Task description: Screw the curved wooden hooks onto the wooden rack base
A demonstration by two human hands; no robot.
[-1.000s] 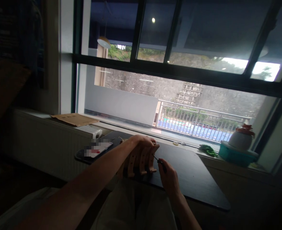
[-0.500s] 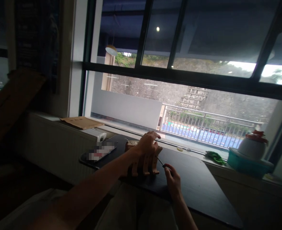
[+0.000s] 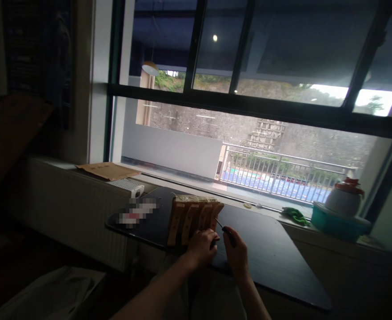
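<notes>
A small wooden rack (image 3: 190, 218) with several curved slats stands on the dark tabletop, with a pale, shiny strip along its top. My left hand (image 3: 201, 246) is closed around the lower ends of its right-hand slats and hides them. Something dark shows at that hand's fingertips, too unclear to name. In my right hand (image 3: 238, 253) is a screwdriver (image 3: 228, 234) with a black handle and a thin metal shaft. Its shaft slants up and left, with the tip at the rack's rightmost slat; I cannot tell whether it sits in a screw.
The black table (image 3: 282, 262) meets the window sill. A blurred flat item (image 3: 138, 213) lies at its left end. Along the sill are a brown envelope (image 3: 107, 170), a green cloth (image 3: 295, 216) and a teal box (image 3: 339, 222) beneath a white jug (image 3: 342, 200). A radiator (image 3: 76, 209) stands left.
My left hand has come down from the rack's top to its lower front, uncovering the top and slats. My right hand keeps the screwdriver at the right slat. The view has shifted slightly.
</notes>
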